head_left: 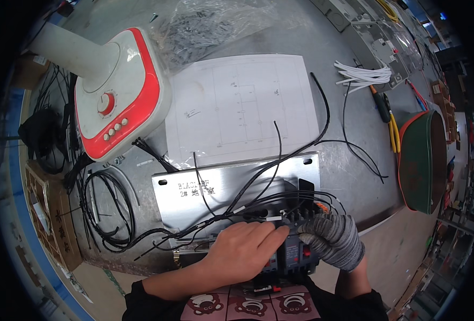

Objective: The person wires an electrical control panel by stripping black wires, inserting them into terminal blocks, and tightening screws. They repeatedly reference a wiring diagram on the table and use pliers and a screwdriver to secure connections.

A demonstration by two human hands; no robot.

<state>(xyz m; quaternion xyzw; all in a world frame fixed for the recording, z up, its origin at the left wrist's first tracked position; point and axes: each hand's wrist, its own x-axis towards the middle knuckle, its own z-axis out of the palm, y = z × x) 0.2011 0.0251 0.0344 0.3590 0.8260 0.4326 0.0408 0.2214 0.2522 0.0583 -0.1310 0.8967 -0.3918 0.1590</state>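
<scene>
A silvery metal mounting plate (pixel 173 200) lies at the table's near edge, with black electrical switching devices (pixel 293 251) fixed along its near side. Black wires (pixel 258 174) run over the plate and into the devices, some with white marker sleeves. My bare left hand (pixel 242 249) rests over the devices, fingers bent and closed, their tips by a white sleeve (pixel 273 218); what they pinch is hidden. My right hand (pixel 333 241), in a grey knitted glove, curls its fingers against the devices' right side, by the wire terminals. Whatever it grips cannot be made out.
A printed drawing (pixel 237 107) lies beyond the plate. Left of it stands a white-and-red fan base (pixel 108 101), with coiled black cable (pixel 111 208) nearer me. To the right are white wires (pixel 362 75), a screwdriver (pixel 379 104), yellow-handled pliers (pixel 394 131) and a green bin (pixel 421 166).
</scene>
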